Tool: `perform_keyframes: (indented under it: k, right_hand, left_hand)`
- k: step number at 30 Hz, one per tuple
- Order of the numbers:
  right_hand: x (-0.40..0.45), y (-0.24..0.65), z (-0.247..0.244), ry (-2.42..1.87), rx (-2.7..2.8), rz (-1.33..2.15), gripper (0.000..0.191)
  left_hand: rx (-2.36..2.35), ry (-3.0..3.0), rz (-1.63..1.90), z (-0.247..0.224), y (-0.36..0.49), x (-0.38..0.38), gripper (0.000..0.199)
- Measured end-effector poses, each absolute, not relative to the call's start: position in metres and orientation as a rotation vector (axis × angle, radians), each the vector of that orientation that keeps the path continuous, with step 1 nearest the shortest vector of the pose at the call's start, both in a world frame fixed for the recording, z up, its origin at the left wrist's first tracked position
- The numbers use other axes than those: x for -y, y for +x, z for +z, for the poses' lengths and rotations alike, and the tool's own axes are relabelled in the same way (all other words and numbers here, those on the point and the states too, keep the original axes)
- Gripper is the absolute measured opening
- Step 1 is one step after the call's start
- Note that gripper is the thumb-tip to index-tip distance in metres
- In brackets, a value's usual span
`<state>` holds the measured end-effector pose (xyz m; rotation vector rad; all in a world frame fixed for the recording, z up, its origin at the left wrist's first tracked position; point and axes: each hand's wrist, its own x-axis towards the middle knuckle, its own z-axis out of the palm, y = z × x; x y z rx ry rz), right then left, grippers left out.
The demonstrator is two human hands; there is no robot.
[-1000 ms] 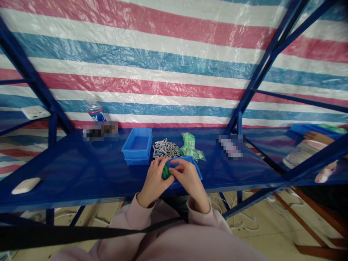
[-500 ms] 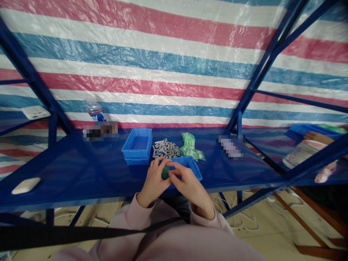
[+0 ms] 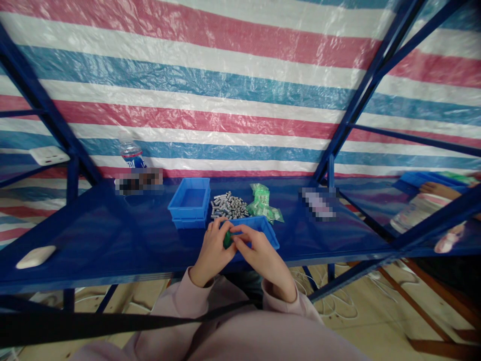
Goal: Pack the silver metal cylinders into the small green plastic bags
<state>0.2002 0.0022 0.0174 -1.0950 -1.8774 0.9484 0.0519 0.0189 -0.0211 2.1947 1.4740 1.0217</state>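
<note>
Between my two hands, near the table's front edge, is a small green item, partly hidden by the fingers. My left hand is closed round it, and my right hand pinches at its right side. Just behind and under the hands sits a blue bin. A pile of small silver cylinders lies behind them on the blue table. Green-and-clear plastic packets lie to the right of the pile. Two stacked blue bins stand to its left.
A bottle and a blurred item stand at the back left. A white object lies at the left front. A pixelated item lies right. Beyond the blue frame, another person's hands and sleeve are near a blue bin.
The green item between my fingers looks slightly turned. My hands have hardly moved, and the things on the table lie as before.
</note>
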Motion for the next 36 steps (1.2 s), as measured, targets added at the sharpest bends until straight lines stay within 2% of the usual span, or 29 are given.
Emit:
perform_keyframes:
  k: [20, 25, 29, 32, 36]
  right_hand:
    - [-0.004, 0.21, 0.024, -0.965, 1.891, 0.924, 0.026]
    - [-0.018, 0.232, 0.019, -1.033, 1.532, 0.66, 0.024]
    - [-0.04, 0.262, -0.006, -1.267, 1.33, 0.371, 0.034]
    - [-0.054, 0.282, -0.029, -1.517, 1.342, 0.185, 0.044]
    - [-0.062, 0.294, -0.051, -1.66, 1.518, 0.102, 0.05]
  left_hand:
    - [-1.525, 2.207, 0.981, -0.019, 0.052, -0.017, 0.017]
    - [-1.539, 2.184, 0.977, -0.015, 0.053, -0.016, 0.016]
    - [-1.534, 2.175, 0.985, -0.014, 0.054, -0.016, 0.017]
    - [-1.531, 2.178, 0.988, -0.014, 0.054, -0.016, 0.017]
    - [-1.521, 2.175, 0.993, -0.014, 0.054, -0.016, 0.018]
